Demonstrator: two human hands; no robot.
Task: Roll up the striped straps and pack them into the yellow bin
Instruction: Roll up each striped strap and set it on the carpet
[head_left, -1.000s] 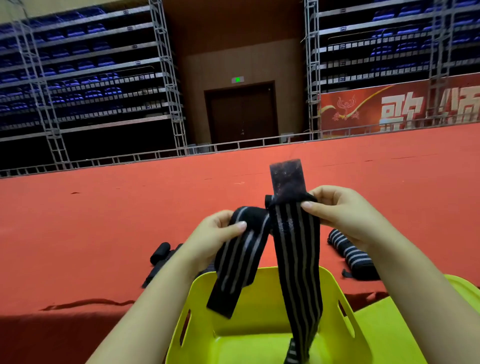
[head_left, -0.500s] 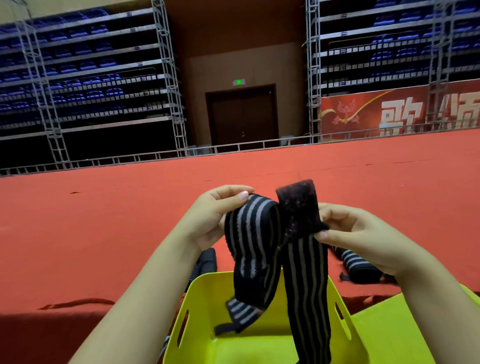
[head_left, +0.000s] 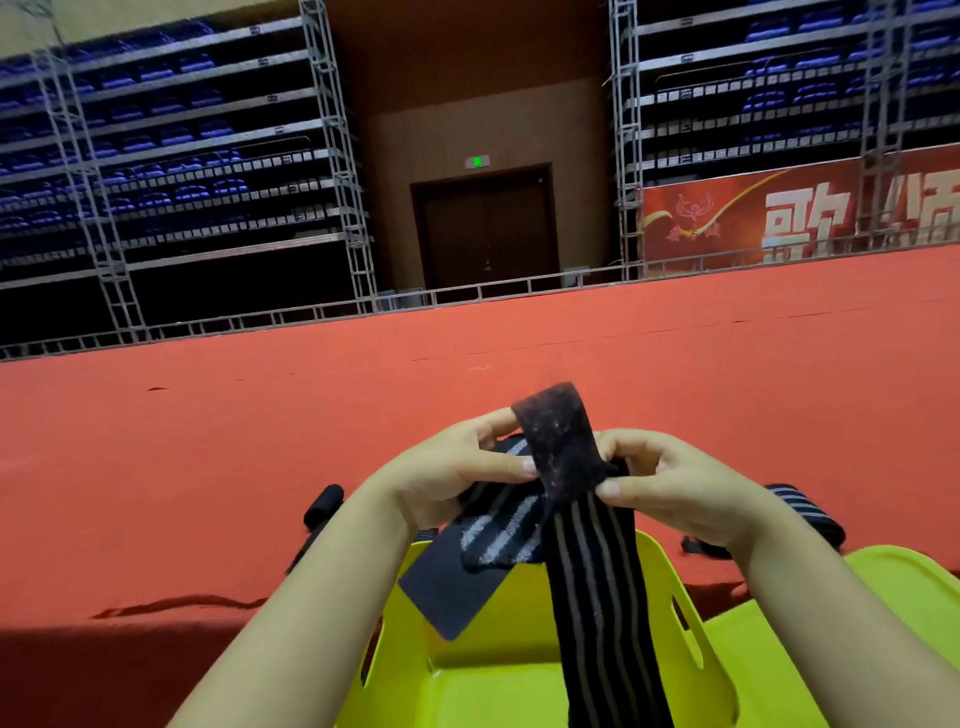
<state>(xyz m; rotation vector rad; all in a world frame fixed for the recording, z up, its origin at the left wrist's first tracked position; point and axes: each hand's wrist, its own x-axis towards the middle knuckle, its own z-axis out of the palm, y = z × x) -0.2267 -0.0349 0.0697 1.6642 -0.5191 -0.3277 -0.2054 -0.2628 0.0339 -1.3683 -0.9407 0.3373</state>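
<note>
Striped strap (head_left: 587, 561) is up over the yellow bin (head_left: 670, 582), soft, light, floppy. Left hand (head_left: 447, 478) & right hand (head_left: 670, 483) each have a pinch grip closed on it near the fuzzy end tab (head_left: 558, 436). Best hold there, w/ the tail kept taut.

Your red carpeted floor (head_left: 182, 467) carries the yellow bin (head_left: 670, 597), a rolled striped strap (head_left: 800, 506) (right) and a black roll (head_left: 323, 506).
</note>
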